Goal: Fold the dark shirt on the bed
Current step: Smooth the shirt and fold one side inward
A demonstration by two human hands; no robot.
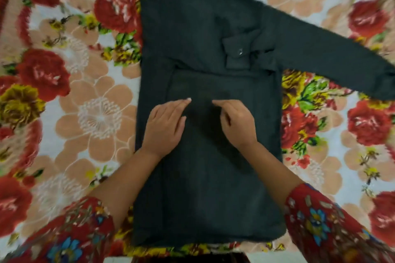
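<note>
A dark charcoal long-sleeved shirt lies flat in the middle of the bed, which is spread with a white cover printed with red roses and peach flowers. The shirt's collar end points to 12 o'clock and its hem lies at 6 o'clock, close to the person. The shirt's left edge runs straight from 11 o'clock down to 7 o'clock. One sleeve is laid across the body of the shirt, and its cuff, which bears a small pale button, rests on the cloth a little toward 1 o'clock of centre. The other sleeve lies stretched out on the cover, slanting away toward 3 o'clock, its far end blurred at the edge of view. Both hands rest on the shirt's middle, close together but apart. The left hand lies palm down, its grip spread flat on the cloth with straight fingers side by side pointing toward 1 o'clock. The right hand sits just beside it, fingers bent, forefinger reaching toward 10 o'clock and thumb tucked beneath; whether its grip nips any cloth I cannot tell. Red flowered sleeves cover both forearms at 7 and 5 o'clock.
</note>
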